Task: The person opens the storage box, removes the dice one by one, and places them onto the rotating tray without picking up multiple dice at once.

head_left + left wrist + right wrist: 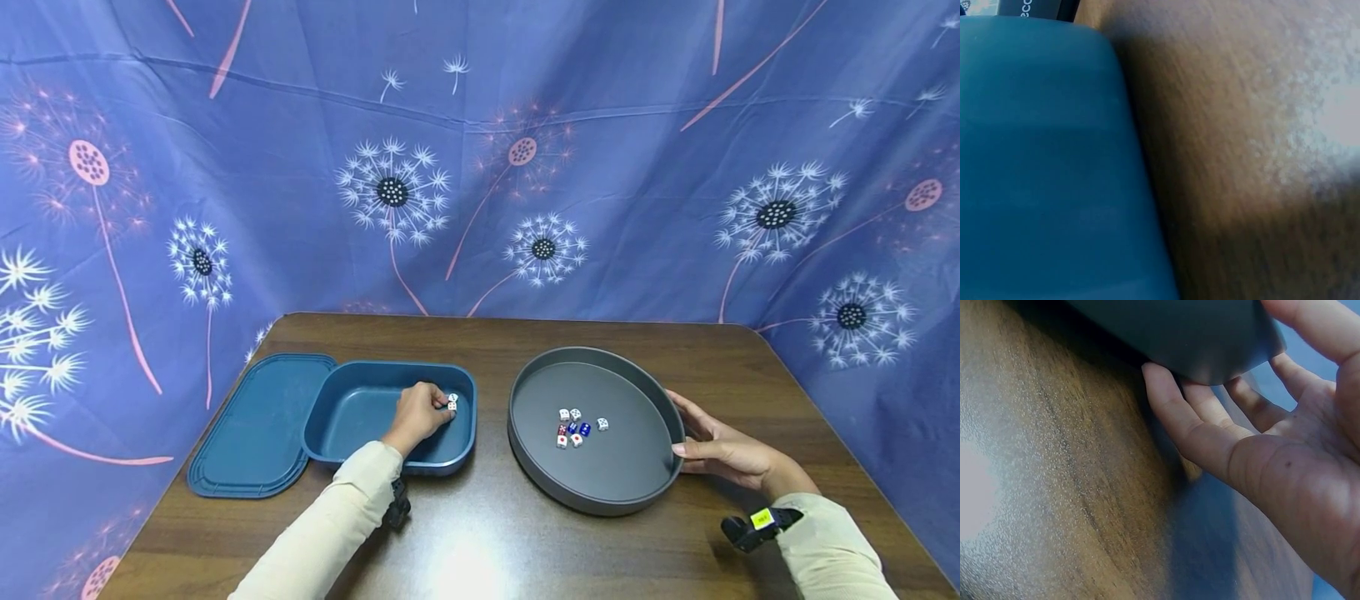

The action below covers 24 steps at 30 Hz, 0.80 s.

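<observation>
My left hand (422, 412) reaches down into a blue rectangular tub (333, 417) and pinches white dice (452, 402) between thumb and fingers, near the tub's right end. In the left wrist view only the tub's outer wall (1054, 162) shows; the hand itself is out of sight there. To the right sits a round dark grey pan (615, 475). My right hand (731, 454) grips its right side, thumb at the rim and fingers against the outer wall. Inside the pan lie several small dice, among them a red die (562, 430), a blue die (585, 429) and a white die (603, 423).
A flat blue lid (255, 425) lies left of the tub, its right edge close against it. All stand on a brown wooden table (480, 533). Blue cloth (480, 208) with a dandelion print hangs behind and on both sides.
</observation>
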Tool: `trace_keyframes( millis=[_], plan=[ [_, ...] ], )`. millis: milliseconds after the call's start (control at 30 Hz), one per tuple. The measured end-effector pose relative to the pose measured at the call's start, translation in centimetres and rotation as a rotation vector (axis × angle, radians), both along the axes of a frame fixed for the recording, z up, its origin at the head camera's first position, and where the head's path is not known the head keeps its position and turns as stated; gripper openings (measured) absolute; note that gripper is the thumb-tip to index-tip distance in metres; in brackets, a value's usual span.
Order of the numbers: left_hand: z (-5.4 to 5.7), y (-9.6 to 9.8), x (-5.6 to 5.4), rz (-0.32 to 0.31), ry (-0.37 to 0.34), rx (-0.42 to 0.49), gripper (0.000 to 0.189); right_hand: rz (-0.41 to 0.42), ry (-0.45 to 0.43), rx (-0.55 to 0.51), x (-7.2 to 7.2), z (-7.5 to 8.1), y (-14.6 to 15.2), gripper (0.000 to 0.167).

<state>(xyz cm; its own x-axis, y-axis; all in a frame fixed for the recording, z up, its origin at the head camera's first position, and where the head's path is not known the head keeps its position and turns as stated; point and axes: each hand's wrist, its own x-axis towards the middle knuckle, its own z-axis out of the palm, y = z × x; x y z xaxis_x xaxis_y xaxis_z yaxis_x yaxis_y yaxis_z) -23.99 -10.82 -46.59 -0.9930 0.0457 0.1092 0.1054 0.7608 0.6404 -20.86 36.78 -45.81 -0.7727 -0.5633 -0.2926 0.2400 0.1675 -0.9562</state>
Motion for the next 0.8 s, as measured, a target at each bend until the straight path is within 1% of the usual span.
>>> trace_keyframes(
  millis=[167,333,467,633,800],
  plan=[
    [0.05,0.0,0.02,-0.008,0.005,0.001,0.014,-0.006,0.005,0.003,0.09,0.09,-0.14,0.092],
    [-0.02,-0.01,0.06,-0.012,0.011,-0.001,0.015,-0.01,-0.013,0.006,-0.02,0.08,-0.16,0.092],
    [-0.1,-0.1,0.12,-0.015,0.02,0.001,0.014,-0.002,-0.013,-0.011,0.01,0.0,-0.19,0.091],
    [-0.19,-0.15,0.09,-0.009,0.008,0.003,0.015,-0.004,-0.016,-0.007,0.14,0.1,-0.32,0.091],
    [-0.07,0.15,-0.09,0.009,-0.02,-0.018,0.024,-0.009,-0.017,0.009,0.15,0.3,-0.34,0.091]
  ],
)
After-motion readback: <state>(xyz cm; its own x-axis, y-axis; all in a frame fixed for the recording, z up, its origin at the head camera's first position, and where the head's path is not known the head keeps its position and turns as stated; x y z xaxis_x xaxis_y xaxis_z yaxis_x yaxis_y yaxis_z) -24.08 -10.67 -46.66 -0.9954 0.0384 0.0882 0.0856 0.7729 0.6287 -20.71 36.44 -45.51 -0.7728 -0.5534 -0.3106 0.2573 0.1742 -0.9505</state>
